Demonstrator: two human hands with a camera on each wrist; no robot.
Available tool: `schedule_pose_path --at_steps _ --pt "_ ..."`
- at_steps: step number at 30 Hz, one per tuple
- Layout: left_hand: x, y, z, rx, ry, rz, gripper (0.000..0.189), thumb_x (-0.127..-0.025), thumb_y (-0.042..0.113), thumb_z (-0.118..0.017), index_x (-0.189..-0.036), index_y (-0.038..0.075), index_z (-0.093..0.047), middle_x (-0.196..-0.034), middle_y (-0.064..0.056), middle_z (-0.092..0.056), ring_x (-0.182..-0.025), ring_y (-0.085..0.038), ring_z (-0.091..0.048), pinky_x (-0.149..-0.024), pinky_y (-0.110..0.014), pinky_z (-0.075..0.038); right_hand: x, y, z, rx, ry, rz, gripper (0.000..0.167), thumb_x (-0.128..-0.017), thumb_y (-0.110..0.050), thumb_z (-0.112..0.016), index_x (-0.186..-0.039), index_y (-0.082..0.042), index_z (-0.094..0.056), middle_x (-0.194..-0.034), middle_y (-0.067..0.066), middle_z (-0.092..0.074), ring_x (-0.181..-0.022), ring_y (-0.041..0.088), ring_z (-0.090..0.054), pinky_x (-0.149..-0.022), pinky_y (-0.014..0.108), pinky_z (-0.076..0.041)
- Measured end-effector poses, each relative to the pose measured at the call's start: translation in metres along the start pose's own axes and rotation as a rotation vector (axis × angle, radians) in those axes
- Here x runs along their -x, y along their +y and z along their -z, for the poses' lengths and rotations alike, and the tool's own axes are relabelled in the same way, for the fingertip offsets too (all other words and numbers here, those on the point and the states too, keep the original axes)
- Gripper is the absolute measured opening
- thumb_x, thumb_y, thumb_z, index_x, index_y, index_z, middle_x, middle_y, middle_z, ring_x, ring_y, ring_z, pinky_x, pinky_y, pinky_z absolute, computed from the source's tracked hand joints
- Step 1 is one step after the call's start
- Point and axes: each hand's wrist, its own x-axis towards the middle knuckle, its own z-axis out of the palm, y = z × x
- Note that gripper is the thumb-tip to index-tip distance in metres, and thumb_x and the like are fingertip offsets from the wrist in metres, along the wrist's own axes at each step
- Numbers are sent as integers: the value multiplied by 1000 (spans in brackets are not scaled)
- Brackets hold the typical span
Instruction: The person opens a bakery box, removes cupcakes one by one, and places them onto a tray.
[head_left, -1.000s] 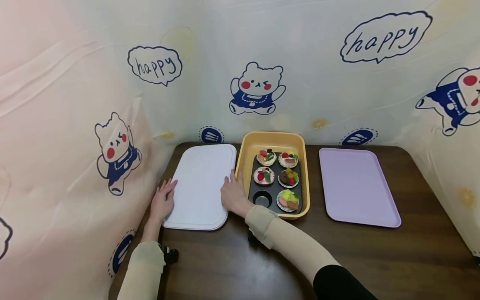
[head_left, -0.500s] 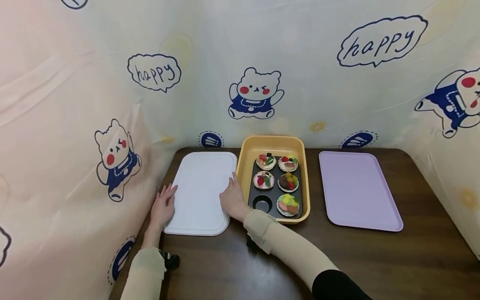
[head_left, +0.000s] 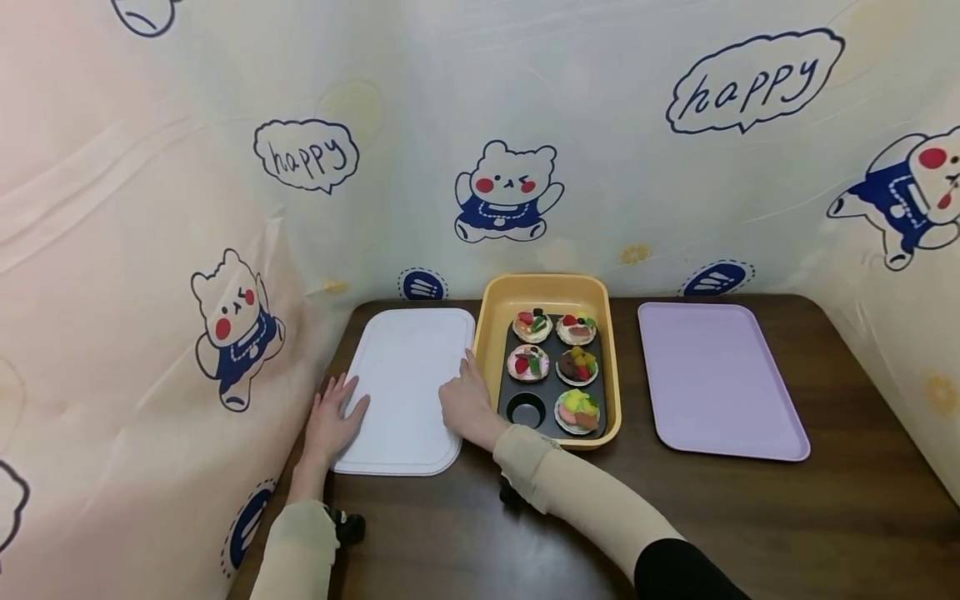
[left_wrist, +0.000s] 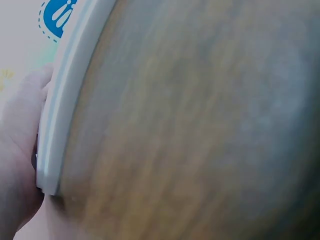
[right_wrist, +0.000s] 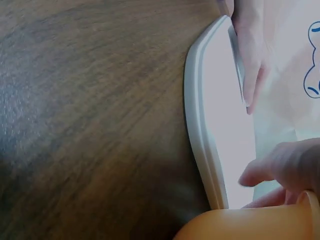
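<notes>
A white rounded rectangular panel (head_left: 408,392), like a lid or board, lies at the left of the table; a double rim shows along its side in the right wrist view. My left hand (head_left: 330,421) lies along its left edge, fingers extended and thumb over the top. At the opposite edge, my right hand (head_left: 468,400) points its index finger along the narrow gap beside a yellow tray (head_left: 551,287). In the right wrist view that hand's thumb is above the panel, and a finger is partly hidden by the tray rim. Neither hand visibly grips anything.
Inside the yellow tray sits a dark muffin tin (head_left: 542,392) with several toy tarts (head_left: 576,365) and one vacant cup (head_left: 526,410). To the right lies a flat lilac tray (head_left: 723,379). Printed cloth (head_left: 600,100) hangs behind and beside the wooden table (head_left: 570,525).
The head view has shifted slightly, lowering the scene in frame. My left thumb has spread further over the panel's top. My right hand's other fingers have drawn in, leaving the index finger extended.
</notes>
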Motion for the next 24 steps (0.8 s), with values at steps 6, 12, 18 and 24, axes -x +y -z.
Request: schedule_pose_path --at_steps 6,12,18,24 --pt "3 25 11 -82 -101 1 85 -112 57 -53 -173 4 -28 -183 -31 -4 -170 -56 -5 -132 -82 -1 -1 18 11 -334 118 45 25 -108 -23 -64 -99 -7 -80 -92 9 -82 -102 30 -78 -134 57 -37" --pt "0 55 19 -122 -161 -19 91 -108 64 -56 -173 6 -29 -180 -37 -5 -166 -64 -4 -127 -89 -3 -1 53 39 -618 219 56 34 -109 -17 -63 -134 2 -74 -131 19 -80 -120 33 -77 -113 48 -59" --pt "4 61 2 -177 -208 -4 98 -105 71 -54 -176 11 -23 -181 -35 0 -165 -65 7 -125 -90 7 13 106 58 -768 207 20 44 -109 -16 -64 -149 2 -64 -154 22 -65 -148 39 -59 -127 54 -48" --pt "5 71 -22 -142 -190 18 99 -104 71 -55 -177 14 -21 -182 -33 5 -167 -62 13 -127 -86 11 31 168 50 -784 184 -19 52 -109 -20 -66 -157 -1 -57 -162 21 -59 -152 39 -55 -128 57 -46"
